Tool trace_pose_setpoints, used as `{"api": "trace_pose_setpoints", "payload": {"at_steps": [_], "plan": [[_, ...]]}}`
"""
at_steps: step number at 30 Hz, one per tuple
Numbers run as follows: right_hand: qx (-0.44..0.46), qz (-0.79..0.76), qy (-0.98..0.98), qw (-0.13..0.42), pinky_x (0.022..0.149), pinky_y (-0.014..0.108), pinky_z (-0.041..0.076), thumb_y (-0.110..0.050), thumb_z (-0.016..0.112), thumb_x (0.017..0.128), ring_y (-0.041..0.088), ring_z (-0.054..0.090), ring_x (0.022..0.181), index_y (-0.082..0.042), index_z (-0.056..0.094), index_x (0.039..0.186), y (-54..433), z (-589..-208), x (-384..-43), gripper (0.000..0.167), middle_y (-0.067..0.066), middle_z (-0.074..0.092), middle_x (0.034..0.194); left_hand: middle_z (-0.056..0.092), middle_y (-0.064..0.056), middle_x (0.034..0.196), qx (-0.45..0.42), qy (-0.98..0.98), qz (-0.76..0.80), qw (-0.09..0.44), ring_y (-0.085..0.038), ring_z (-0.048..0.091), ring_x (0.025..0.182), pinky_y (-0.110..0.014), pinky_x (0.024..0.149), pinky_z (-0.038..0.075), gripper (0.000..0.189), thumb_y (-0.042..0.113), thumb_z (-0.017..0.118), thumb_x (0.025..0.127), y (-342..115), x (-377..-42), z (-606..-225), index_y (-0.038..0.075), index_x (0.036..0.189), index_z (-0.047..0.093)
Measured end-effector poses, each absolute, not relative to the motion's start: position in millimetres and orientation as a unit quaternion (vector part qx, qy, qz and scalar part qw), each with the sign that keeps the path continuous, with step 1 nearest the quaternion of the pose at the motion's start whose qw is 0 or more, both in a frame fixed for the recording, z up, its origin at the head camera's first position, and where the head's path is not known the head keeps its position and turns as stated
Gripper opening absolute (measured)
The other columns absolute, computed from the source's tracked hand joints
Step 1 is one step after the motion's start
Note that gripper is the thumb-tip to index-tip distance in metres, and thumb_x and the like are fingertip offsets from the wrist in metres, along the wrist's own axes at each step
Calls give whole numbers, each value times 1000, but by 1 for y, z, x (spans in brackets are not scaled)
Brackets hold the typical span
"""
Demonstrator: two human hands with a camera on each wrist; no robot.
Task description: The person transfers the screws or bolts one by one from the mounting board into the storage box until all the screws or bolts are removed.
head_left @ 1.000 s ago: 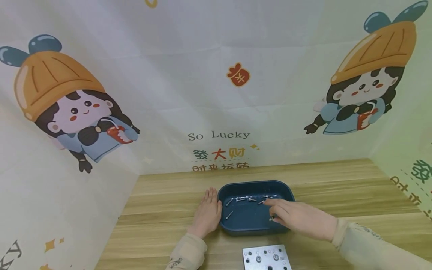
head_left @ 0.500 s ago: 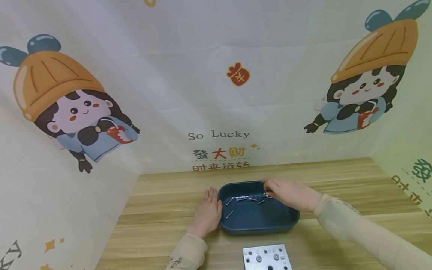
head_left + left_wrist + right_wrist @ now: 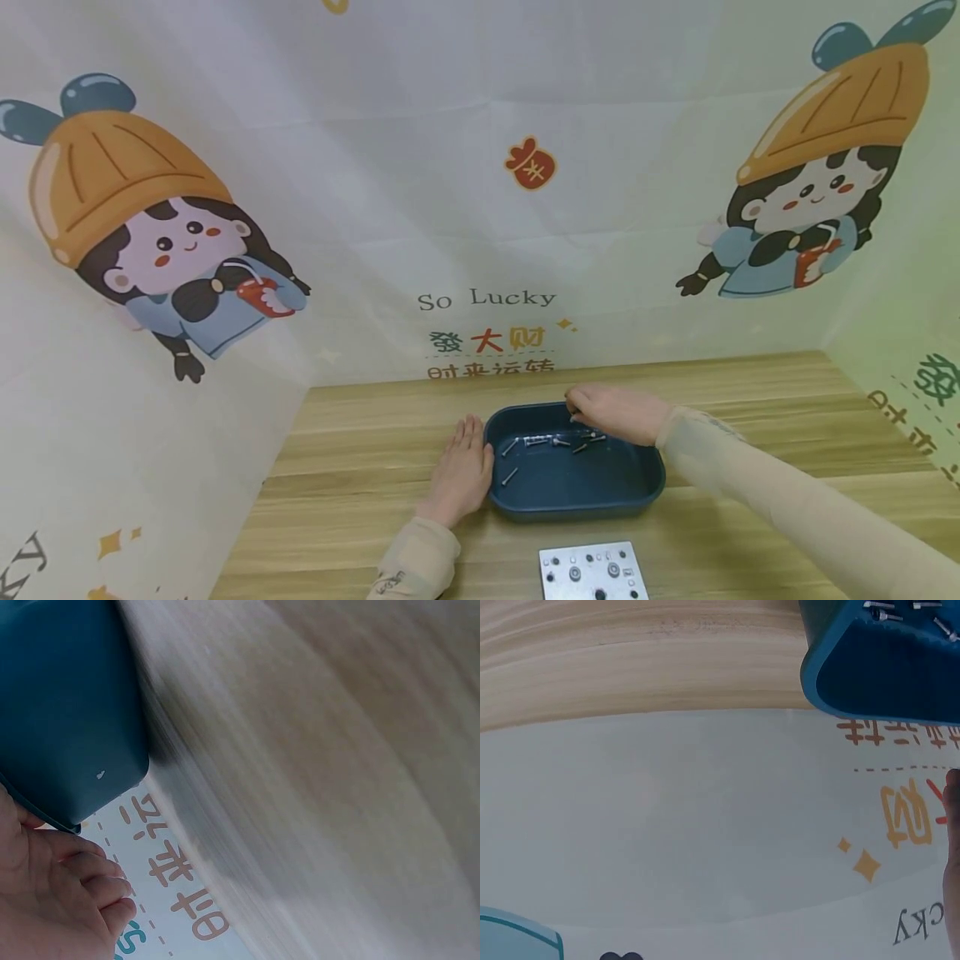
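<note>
A dark blue rectangular tray (image 3: 577, 492) stands on the wooden table, with several small metal screws (image 3: 537, 442) lying in it. My left hand (image 3: 459, 471) lies flat along its left side, fingers straight; in the left wrist view the hand (image 3: 64, 896) is at the rim. My right hand (image 3: 618, 411) is above the tray's back right edge, fingers curled down. A small bright tip shows under its fingertips, seemingly a screw in the pinch, mostly hidden. The right wrist view catches only a strip of this hand (image 3: 952, 855).
A silver metal block (image 3: 592, 573) with round holes and fittings lies in front of the tray, cut by the frame's lower edge. Behind the table (image 3: 360, 467) hangs a printed white curtain (image 3: 390, 167), which also covers both sides.
My right hand has moved from the tray's right part back and left to its rear edge. The small piece beneath its fingers no longer shows at the front right. My left hand stays put.
</note>
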State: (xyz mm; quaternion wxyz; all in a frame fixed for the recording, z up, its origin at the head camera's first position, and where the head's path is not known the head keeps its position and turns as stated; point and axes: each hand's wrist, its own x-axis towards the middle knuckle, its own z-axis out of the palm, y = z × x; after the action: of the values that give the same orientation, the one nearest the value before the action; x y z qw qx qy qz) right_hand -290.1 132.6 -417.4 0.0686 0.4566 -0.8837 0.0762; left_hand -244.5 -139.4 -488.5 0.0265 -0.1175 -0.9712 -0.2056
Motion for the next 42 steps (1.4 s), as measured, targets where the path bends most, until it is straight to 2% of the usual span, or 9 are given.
{"api": "trace_pose_setpoints", "payload": {"at_steps": [4, 7, 17, 25, 35, 42], "plan": [[421, 104, -901, 7, 70, 25, 46, -17, 57, 100, 5, 49, 76, -20, 51, 95, 126, -422, -293, 8, -10, 54, 88, 31, -31, 154, -122, -971, -204, 33, -44, 28, 146, -54, 119, 28, 53, 20, 37, 105, -140, -245, -490, -14, 146, 35], [406, 105, -907, -18, 71, 24, 45, -18, 56, 100, 5, 48, 77, -21, 51, 93, 122, -426, -295, 10, -11, 54, 89, 32, -32, 154, -126, -970, -203, 39, -45, 28, 145, -53, 119, 29, 53, 19, 37, 105, -140, -245, -491, -15, 145, 34], [477, 42, -877, 38, 63, 21, 44, -14, 60, 98, 5, 44, 69, -16, 51, 89, 114, -444, -299, 14, -7, 54, 83, 32, -32, 153, -123, -970, -208, 40, -45, 29, 145, -53, 118, 29, 53, 19, 37, 105, -140, -246, -490, -15, 145, 35], [498, -18, -865, 62, 62, 21, 49, -15, 62, 97, 6, 55, 66, -14, 53, 91, 108, -450, -295, 11, -5, 64, 78, 32, -32, 154, -123, -969, -209, 37, -45, 28, 146, -53, 119, 28, 53, 19, 37, 104, -140, -246, -489, -15, 145, 35], [496, -39, -865, 67, 64, 23, 53, -21, 65, 95, 9, 63, 72, -13, 54, 93, 110, -466, -298, 14, -4, 67, 84, 31, -31, 154, -123, -970, -208, 30, -45, 27, 146, -54, 119, 28, 53, 19, 37, 105, -139, -244, -487, -14, 146, 34], [489, -27, -870, 59, 67, 21, 54, -20, 63, 96, 8, 64, 79, -12, 58, 96, 113, -462, -292, 9, -2, 68, 89, 31, -31, 154, -122, -971, -204, 32, -44, 28, 146, -53, 119, 28, 53, 19, 37, 105, -138, -244, -487, -14, 146, 34]]}}
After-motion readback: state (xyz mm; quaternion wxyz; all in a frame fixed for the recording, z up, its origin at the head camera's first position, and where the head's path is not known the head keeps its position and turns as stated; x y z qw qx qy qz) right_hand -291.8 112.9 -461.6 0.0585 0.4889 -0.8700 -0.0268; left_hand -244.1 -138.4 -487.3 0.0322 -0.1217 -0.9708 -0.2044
